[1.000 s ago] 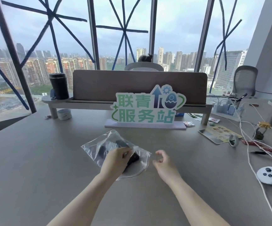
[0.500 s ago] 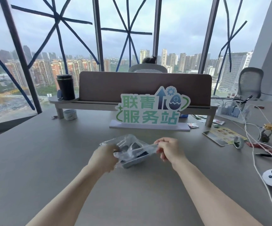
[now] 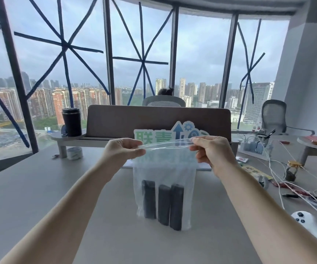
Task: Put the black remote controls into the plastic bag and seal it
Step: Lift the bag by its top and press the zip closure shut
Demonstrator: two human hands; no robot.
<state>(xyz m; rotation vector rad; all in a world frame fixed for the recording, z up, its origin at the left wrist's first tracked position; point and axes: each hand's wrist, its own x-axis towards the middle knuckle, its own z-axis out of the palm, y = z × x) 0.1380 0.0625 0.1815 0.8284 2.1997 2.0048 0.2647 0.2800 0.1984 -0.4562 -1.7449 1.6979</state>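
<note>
A clear plastic bag [image 3: 164,168] hangs upright in the air above the grey table [image 3: 30,197]. Three black remote controls [image 3: 163,204] stand side by side at its bottom. My left hand [image 3: 124,149] pinches the left end of the bag's top strip. My right hand [image 3: 212,150] pinches the right end. The strip is stretched taut between them, and I cannot tell whether it is pressed closed.
A green and white sign [image 3: 171,135] stands behind the bag before a brown divider [image 3: 154,121]. A black tumbler [image 3: 71,121] sits back left, a tape roll [image 3: 74,153] below it. White cables [image 3: 287,168] and a white controller [image 3: 304,220] lie at the right.
The bag lay on the table under my left hand. Both hands then took its top edge and lifted it, so it hangs upright with the remotes at the bottom.
</note>
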